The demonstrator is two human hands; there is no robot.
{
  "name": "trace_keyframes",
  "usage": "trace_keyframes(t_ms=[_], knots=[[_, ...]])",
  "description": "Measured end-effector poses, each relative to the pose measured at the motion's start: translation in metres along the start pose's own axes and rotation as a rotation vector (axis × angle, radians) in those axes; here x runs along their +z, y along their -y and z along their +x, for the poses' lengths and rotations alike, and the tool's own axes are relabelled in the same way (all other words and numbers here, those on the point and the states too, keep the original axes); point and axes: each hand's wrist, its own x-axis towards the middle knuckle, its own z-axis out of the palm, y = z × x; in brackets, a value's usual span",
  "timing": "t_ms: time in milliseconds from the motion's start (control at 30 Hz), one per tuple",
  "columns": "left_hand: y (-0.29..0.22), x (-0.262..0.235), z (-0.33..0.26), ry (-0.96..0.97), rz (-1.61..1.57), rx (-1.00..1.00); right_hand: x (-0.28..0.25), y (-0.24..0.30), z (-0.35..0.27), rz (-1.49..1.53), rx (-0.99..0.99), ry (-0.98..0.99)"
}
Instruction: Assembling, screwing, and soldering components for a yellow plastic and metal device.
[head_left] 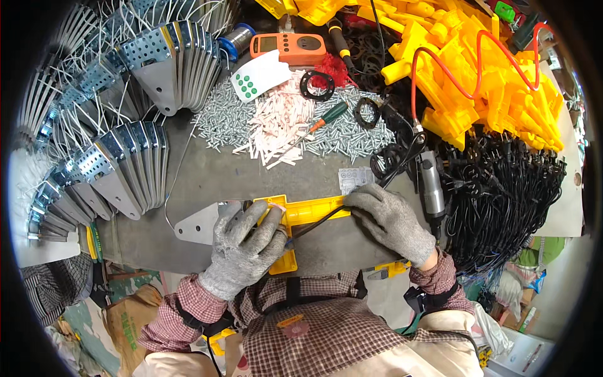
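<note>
On the grey worktable lies a yellow plastic T-shaped housing (314, 212), its long arm pointing right. A grey triangular metal plate (196, 225) with holes sticks out to its left. My left hand (245, 248), in a grey knit glove, is closed over the joint between plate and housing; its fingertips rest on the yellow plastic. A black cable (321, 221) runs slantwise across the housing. My right hand (392, 223), gloved alike, pinches that cable at the right end of the yellow arm. Its fingertips partly hide the grip.
Fanned metal plates with white wires (119, 169) stand left. Behind lie screws (352, 135), pale small strips (279, 119), a screwdriver (330, 116) and an orange meter (287, 47). Yellow housings (452, 69), a pneumatic screwdriver (431, 185) with red coiled hose and black plug cords (490, 201) fill the right.
</note>
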Motion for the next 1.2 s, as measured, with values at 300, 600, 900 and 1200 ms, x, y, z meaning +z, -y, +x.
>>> trace_keyframes(t_ms=[300, 600, 900, 1200], knots=[[0.000, 0.001, -0.003, 0.129, -0.083, 0.019, -0.010, 0.002, 0.008, -0.017, -0.114, 0.009], [-0.002, 0.004, 0.004, -0.005, -0.097, 0.019, 0.052, 0.037, 0.046, -0.020, -0.246, -0.064], [-0.042, -0.013, -0.002, 0.325, -0.007, -0.028, 0.048, 0.039, 0.050, -0.061, -0.259, 0.063], [-0.049, -0.012, 0.001, 0.447, 0.028, -0.036, 0.033, 0.044, 0.051, -0.127, -0.228, 0.163]])
